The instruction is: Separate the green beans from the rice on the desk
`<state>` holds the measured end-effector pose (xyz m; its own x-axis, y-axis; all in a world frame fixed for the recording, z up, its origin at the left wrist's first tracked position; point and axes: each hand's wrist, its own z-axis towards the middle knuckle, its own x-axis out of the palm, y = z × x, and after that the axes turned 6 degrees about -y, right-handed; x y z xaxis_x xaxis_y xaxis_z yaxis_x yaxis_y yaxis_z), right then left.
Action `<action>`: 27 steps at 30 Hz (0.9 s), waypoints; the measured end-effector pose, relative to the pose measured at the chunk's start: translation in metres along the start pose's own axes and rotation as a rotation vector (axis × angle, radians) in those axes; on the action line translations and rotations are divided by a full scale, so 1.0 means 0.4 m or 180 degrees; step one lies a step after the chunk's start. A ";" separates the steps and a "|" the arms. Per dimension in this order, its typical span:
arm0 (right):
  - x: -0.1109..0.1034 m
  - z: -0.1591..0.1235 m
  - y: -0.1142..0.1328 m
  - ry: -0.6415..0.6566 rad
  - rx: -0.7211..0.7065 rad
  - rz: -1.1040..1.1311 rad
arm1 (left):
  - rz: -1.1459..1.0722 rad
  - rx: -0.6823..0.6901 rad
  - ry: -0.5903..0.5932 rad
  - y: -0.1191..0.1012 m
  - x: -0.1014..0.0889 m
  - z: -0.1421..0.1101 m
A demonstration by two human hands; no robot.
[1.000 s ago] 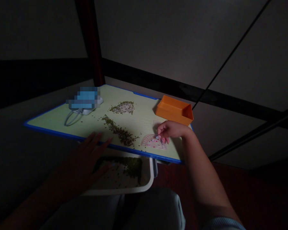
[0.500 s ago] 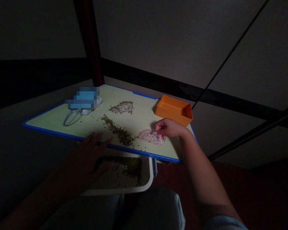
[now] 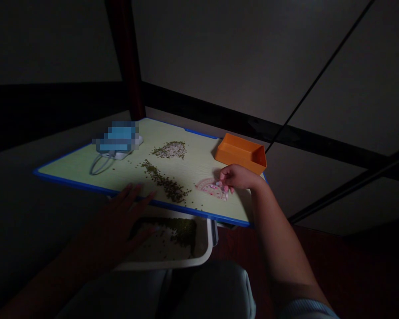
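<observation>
My right hand (image 3: 238,177) grips a clear pink protractor (image 3: 210,188) by its right part, low over the pale tabletop (image 3: 202,159). Left of the protractor's tip lies a long streak of small beans or grains (image 3: 169,187), darker at its near end and greener at its far end. Behind that is a rounder pile of pale and greenish grains (image 3: 170,149). My left hand (image 3: 119,221), in deep shadow, has its fingers spread at the table's near blue edge, nearest to a drawer-like white tray (image 3: 204,257) with more grains inside.
An orange box (image 3: 237,153), open at the top, stands at the table's back right. At the left is a white device (image 3: 119,155) with a cord loop and a blurred-out blue top. Walls (image 3: 252,57) close in behind the table.
My right hand has shifted slightly right with the protractor, away from the streak of grains. My left hand stays in place. The whole view has moved a little.
</observation>
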<state>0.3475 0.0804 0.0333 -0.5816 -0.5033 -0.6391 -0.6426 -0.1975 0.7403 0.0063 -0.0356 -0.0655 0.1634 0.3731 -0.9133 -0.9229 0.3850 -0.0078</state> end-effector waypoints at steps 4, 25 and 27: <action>-0.004 -0.001 0.003 -0.0154 0.0114 -0.0120 | -0.0004 0.0007 0.0006 -0.002 -0.003 0.001; 0.023 0.020 -0.006 -0.0282 -0.0419 0.0015 | -0.0120 -0.0121 0.0081 -0.010 -0.018 0.004; 0.016 0.013 -0.004 -0.0143 -0.0423 0.0036 | -0.0131 -0.0126 0.0099 -0.011 -0.021 0.005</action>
<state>0.3424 0.0819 0.0269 -0.6120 -0.4685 -0.6371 -0.5659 -0.3032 0.7667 0.0096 -0.0386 -0.0568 0.1911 0.3310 -0.9241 -0.9288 0.3656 -0.0611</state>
